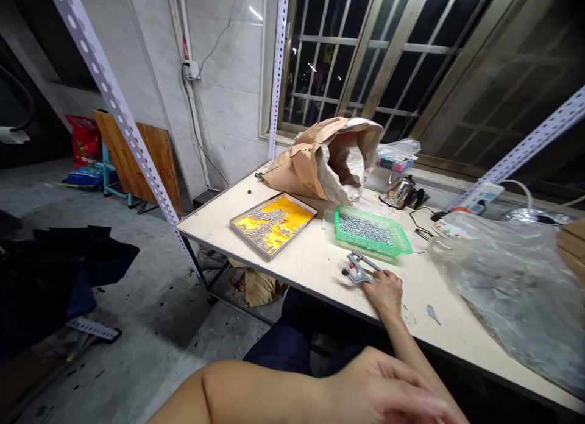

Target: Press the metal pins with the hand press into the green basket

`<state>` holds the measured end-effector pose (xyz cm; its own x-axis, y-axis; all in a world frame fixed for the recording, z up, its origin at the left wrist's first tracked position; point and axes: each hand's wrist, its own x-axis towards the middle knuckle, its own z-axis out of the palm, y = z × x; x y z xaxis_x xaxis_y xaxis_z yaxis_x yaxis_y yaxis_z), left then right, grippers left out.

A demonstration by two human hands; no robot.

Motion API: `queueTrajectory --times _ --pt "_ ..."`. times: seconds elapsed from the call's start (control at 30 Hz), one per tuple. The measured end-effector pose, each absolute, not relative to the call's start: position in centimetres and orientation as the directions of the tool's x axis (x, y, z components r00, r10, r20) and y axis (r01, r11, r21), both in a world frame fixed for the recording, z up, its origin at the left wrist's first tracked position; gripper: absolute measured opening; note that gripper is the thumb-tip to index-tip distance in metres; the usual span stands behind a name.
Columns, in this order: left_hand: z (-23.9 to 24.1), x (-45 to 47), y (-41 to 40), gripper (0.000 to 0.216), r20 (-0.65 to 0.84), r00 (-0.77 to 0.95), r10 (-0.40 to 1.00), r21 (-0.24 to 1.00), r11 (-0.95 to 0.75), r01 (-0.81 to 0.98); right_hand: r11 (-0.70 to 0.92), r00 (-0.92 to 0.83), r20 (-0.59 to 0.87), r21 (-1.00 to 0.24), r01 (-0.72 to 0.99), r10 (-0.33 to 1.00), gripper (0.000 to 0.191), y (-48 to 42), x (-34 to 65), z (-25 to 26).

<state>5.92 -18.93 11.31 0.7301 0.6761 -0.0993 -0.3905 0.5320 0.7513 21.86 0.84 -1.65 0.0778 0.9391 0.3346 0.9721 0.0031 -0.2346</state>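
Grey hand tool (360, 276) at the bench (315, 256), this side of the green basket (372, 246). Looks metal: stiff, probably solid, perhaps slick; best gripped by the handles. Right hand (386, 293) wraps that end. Left hand (388, 387) blurred; can't tell its grip.

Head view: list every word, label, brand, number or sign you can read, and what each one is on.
No text can be read.
Red bag: printed marks, too small and blurred to read.
Blue bag: markings too blurred to read.
Gray hand tool in the right hand: no lettering can be made out.
Green basket and paper sack: no lettering can be made out.
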Motion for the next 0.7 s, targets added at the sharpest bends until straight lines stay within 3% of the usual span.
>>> queueTrajectory --times 0.1,0.3,0.57,0.7 --pt "10.6 2.1 -19.1 0.035 -0.212 0.578 0.788 0.805 0.476 -0.354 -0.004 0.084 0.359 -0.218 0.976 0.929 0.047 0.9 22.1 -1.9" --pt "3.0 -1.7 -19.8 0.028 -0.351 0.284 0.892 0.930 0.368 -0.006 -0.082 0.156 0.415 -0.189 0.979 0.896 0.062 0.8 22.5 -2.3" --pt "-1.8 -3.7 -19.4 0.032 -0.405 0.324 0.855 0.913 0.400 0.084 -0.095 0.157 0.450 -0.157 0.983 0.879 0.064 1.2 23.3 -3.3" --pt "-1.1 -5.5 -17.2 0.024 -0.254 0.256 0.933 0.957 0.205 0.205 -0.098 0.153 0.466 -0.141 0.985 0.871 0.063 1.3 23.5 -3.5"
